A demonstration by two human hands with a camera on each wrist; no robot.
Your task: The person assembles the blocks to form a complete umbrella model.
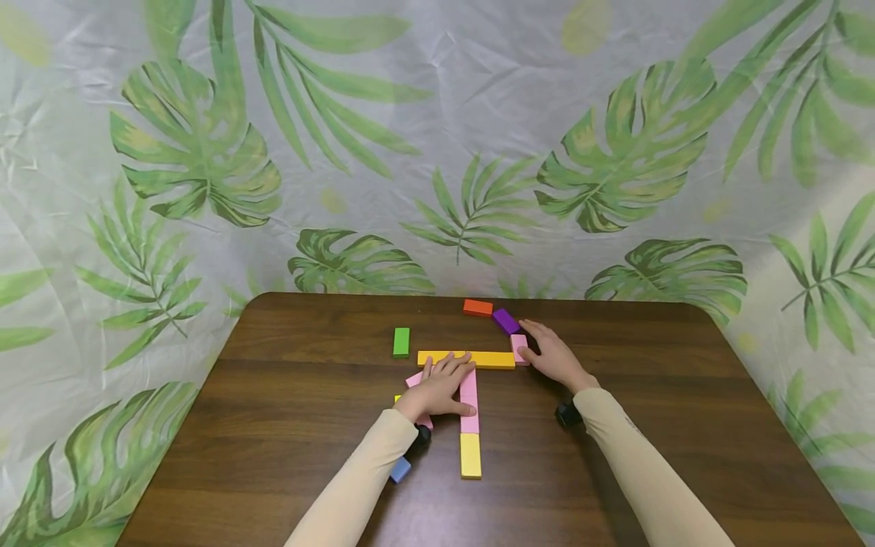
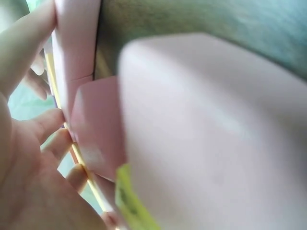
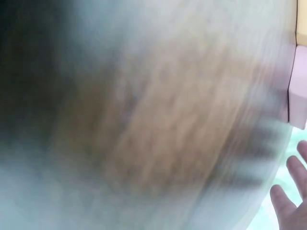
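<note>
In the head view my left hand (image 1: 432, 393) lies spread over a column of pink blocks (image 1: 469, 395). Its fingertips reach a row of orange blocks (image 1: 494, 360), and its thumb touches the column's right side. Partly covered by this hand is another pink block (image 1: 413, 380); a large pale pink block (image 2: 192, 129) fills much of the left wrist view. At the row's right end stands a pink block (image 1: 518, 346), with my right hand (image 1: 557, 360) beside it. That thumb is at the block's right edge, and the extended fingers reach toward a purple block (image 1: 506, 321).
A red block (image 1: 478, 308) is near the table's back edge, a green block (image 1: 401, 343) at left. A yellow block (image 1: 470, 456) ends the pink column nearest me. The left sleeve partly hides a blue block (image 1: 401, 469). Behind the brown table (image 1: 649, 425) hangs a leaf-patterned cloth (image 1: 465, 114).
</note>
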